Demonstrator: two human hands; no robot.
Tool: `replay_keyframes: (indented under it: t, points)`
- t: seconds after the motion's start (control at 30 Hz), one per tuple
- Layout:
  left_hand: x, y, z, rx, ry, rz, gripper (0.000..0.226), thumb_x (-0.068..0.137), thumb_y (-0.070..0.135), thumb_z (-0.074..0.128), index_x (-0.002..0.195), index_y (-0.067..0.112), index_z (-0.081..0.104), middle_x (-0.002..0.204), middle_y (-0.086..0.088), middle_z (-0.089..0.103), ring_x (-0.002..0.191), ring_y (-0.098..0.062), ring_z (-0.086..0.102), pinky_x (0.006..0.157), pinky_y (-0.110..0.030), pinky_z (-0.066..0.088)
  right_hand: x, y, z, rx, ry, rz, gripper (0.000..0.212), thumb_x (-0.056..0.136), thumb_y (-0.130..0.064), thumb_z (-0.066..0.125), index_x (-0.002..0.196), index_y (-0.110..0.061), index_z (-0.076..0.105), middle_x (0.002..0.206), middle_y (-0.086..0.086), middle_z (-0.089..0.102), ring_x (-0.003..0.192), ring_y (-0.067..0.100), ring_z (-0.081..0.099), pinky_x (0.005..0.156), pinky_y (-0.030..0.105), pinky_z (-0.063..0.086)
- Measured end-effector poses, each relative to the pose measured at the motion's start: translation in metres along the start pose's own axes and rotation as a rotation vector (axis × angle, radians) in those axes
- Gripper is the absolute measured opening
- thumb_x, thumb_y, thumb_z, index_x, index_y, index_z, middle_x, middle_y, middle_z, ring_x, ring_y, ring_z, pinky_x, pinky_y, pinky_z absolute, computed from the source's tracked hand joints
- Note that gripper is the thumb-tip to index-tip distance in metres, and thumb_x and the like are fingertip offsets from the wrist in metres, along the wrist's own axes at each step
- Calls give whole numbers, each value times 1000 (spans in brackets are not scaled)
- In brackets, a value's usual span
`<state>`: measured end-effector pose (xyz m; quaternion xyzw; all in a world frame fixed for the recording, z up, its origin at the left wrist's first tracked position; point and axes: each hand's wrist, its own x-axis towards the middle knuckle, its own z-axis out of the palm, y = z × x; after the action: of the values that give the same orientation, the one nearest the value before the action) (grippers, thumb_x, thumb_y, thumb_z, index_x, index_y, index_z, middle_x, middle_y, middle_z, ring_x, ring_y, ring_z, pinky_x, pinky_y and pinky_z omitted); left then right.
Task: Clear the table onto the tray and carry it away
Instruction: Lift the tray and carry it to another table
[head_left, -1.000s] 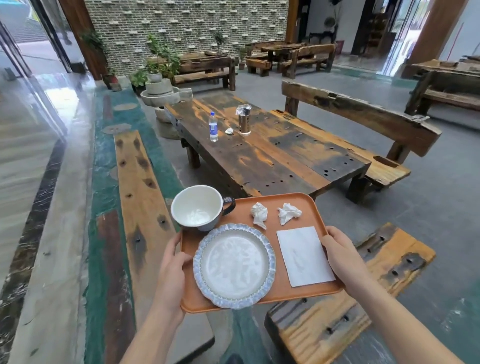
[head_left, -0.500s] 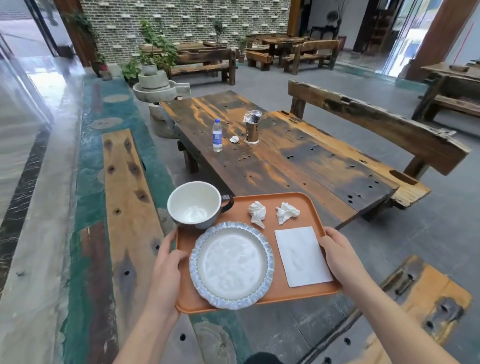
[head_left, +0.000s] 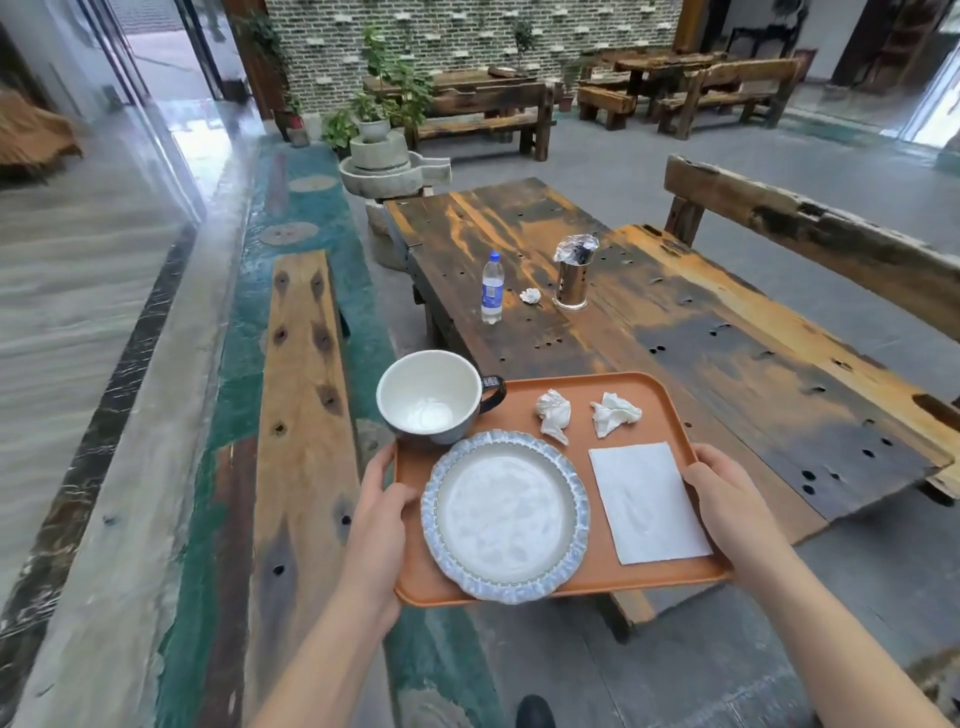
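I hold an orange tray (head_left: 597, 574) in the air over the near end of the wooden table (head_left: 701, 358). My left hand (head_left: 382, 512) grips its left edge and my right hand (head_left: 730, 506) grips its right edge. On the tray sit a white mug (head_left: 431, 397) with a dark handle at the back left, a blue-rimmed plate (head_left: 505, 514) in front, two crumpled tissues (head_left: 553, 413) (head_left: 613, 413) and a flat white napkin (head_left: 647, 501). Farther along the table stand a water bottle (head_left: 492, 288), a small crumpled tissue (head_left: 530, 295) and a metal holder (head_left: 571, 280).
A long plank bench (head_left: 301, 395) runs along the left of the table, and a heavy backed bench (head_left: 810, 244) along the right. A stone mill with plants (head_left: 382, 166) stands past the table's far end. More wooden tables and benches fill the back. My shoe tip (head_left: 535, 712) shows below.
The view has swung to the left and moved closer to the table, so the tray is now over the table's near end. Both hands keep the same hold on the tray.
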<state>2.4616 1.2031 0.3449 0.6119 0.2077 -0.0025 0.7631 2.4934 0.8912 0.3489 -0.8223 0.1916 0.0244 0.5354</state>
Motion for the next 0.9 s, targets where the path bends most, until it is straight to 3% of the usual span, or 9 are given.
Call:
replay_keyframes:
  t: [0.1,0.17,0.27,0.33,0.53,0.7,0.9]
  points:
    - [31,17,26,-5,-23,14,49,98,9,49,126,48,56,110,11,76,100,-19,77,91,-51,62,40,-19,-8,13,11,0,19,105,-32,41,111,-24,58,94,0,70,74,17,71,45,23,49]
    - [50,25,42,-22,-40,13,52,97,6,48,130,46,57,111,11,77,100,-19,77,83,-46,65,62,-26,-12,15,10,4,19,105,-30,42,112,-23,58,95,1,70,75,19,71,47,28,52]
    - [76,32,62,-17,-70,21,55,94,6,49,125,50,60,117,8,77,101,-20,77,72,-35,64,94,-29,-16,31,21,-21,21,101,-25,42,101,-25,63,89,2,73,79,26,71,68,50,60]
    - [95,36,73,-16,-88,23,54,89,9,50,118,53,64,117,7,77,101,-20,77,72,-34,63,114,-30,-15,44,31,-18,23,98,-23,42,96,-26,64,85,1,73,79,28,71,74,54,59]
    - [158,44,80,6,-81,-17,50,91,12,50,118,53,61,113,10,77,98,-18,77,68,-34,63,158,-41,6,62,47,26,23,98,-25,42,95,-29,64,73,-10,72,64,17,72,54,36,57]
    - [238,64,86,45,-137,-55,51,96,9,47,112,54,64,107,13,78,95,-17,78,67,-36,64,195,-61,35,72,155,47,23,98,-26,42,96,-28,65,75,-11,72,62,10,69,49,28,50]
    - [342,94,110,128,-338,-47,57,96,8,44,102,59,68,109,12,78,97,-15,77,75,-38,65,230,-85,65,133,338,117,23,94,-29,42,97,-32,65,80,-13,73,71,16,71,53,33,52]
